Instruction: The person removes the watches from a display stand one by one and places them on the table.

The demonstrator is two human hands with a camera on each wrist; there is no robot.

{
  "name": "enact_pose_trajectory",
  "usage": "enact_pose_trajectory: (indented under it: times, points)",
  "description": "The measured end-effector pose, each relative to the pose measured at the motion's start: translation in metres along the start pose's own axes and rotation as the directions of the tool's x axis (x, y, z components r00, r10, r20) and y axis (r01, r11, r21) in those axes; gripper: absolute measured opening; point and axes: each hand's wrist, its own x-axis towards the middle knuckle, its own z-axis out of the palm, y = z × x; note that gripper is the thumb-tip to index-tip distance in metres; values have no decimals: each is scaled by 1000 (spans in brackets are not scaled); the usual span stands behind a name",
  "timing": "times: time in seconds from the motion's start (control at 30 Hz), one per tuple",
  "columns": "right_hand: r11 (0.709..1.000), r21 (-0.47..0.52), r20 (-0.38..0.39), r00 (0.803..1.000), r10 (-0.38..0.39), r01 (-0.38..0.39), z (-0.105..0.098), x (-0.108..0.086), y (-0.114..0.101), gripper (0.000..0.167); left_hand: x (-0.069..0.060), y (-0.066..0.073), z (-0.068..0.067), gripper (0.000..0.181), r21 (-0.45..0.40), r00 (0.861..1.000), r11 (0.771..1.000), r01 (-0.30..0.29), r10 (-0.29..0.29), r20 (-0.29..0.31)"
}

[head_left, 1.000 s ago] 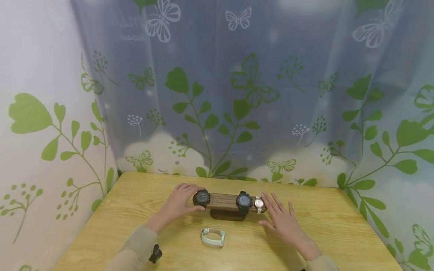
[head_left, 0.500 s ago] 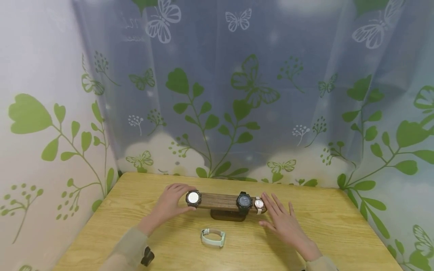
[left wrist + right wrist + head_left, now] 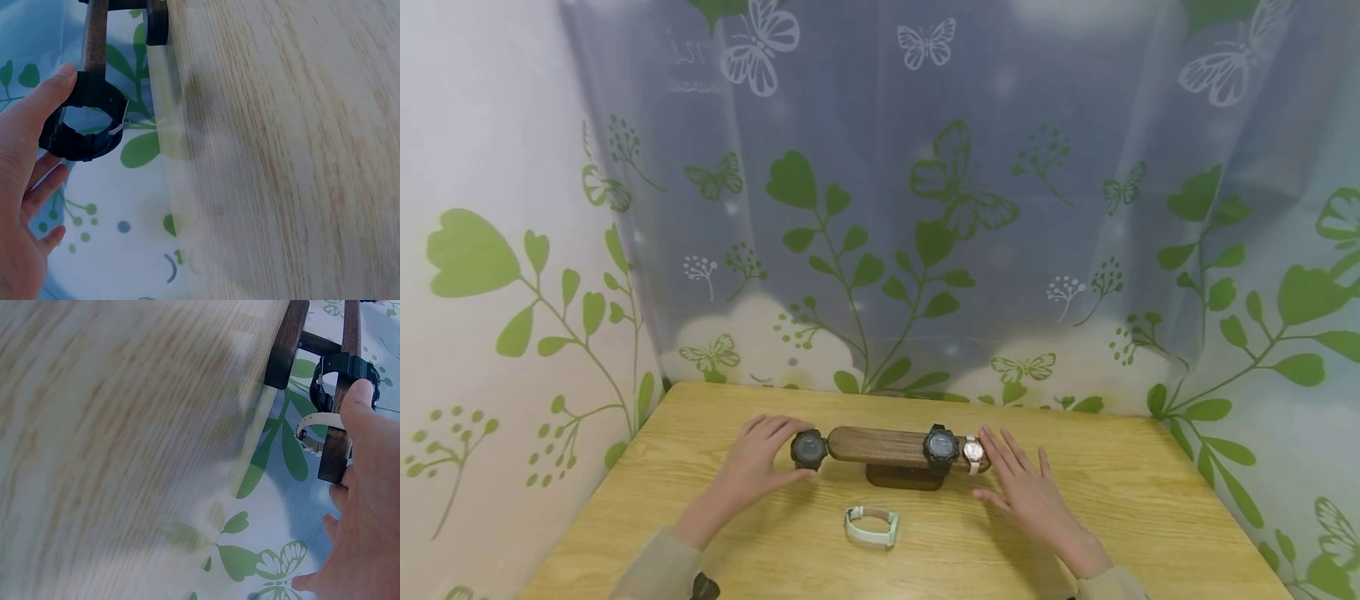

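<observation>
My left hand (image 3: 741, 475) pinches a black watch (image 3: 808, 450) between thumb and fingers, just off the left end of the wooden watch stand (image 3: 880, 447). From the left wrist, its buckled strap (image 3: 94, 90) forms a loop beside the bar's end. On the right part of the bar sit another black watch (image 3: 940, 446) and, nearer the end, a small white-strapped watch (image 3: 973, 452). My right hand (image 3: 1033, 500) rests against that end with fingers mostly straight. In the right wrist view the thumb lies by the black watch (image 3: 353, 365).
A mint-green watch (image 3: 868, 537) lies on its side on the wooden table (image 3: 805, 554), in front of the stand. Behind the table hangs a curtain (image 3: 880, 275) printed with leaves and butterflies.
My left hand has drawn the black watch leftward along the bar and off its left end. The right hand, the stand and the other watches have stayed put.
</observation>
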Motion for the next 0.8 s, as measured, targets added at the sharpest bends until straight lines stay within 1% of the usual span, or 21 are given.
enact_pose_trajectory:
  times: [0.17, 0.23, 0.3, 0.43, 0.53, 0.63, 0.8]
  points:
    - [999, -2, 62, 997, 44, -44, -1, 1, -1, 90, -4, 4, -6, 68, 24, 1000, 1000, -18, 19, -9]
    - [999, 1, 71, 996, 50, -51, -1, 1, -1, 90, -5, 6, -8, 68, 37, 999, 999, -31, 31, -7]
    - [999, 0, 74, 996, 50, -50, -1, 2, -1, 89, -7, 8, -9, 68, 48, 999, 998, -41, 41, 7]
    - [999, 3, 74, 996, 50, -50, -2, 2, -2, 87, -11, 14, -11, 68, 64, 997, 997, -53, 50, 51]
    - [999, 4, 75, 996, 50, -50, -2, 2, -1, 86, -16, 17, -11, 67, 75, 994, 995, -59, 51, 95]
    - [999, 2, 79, 996, 51, -51, -1, 2, 0, 86, -19, 20, -10, 65, 85, 988, 994, -65, 52, 142]
    - [999, 1, 78, 996, 53, -53, -1, 2, 0, 87, -24, 23, -8, 63, 71, 977, 996, -62, 46, 210]
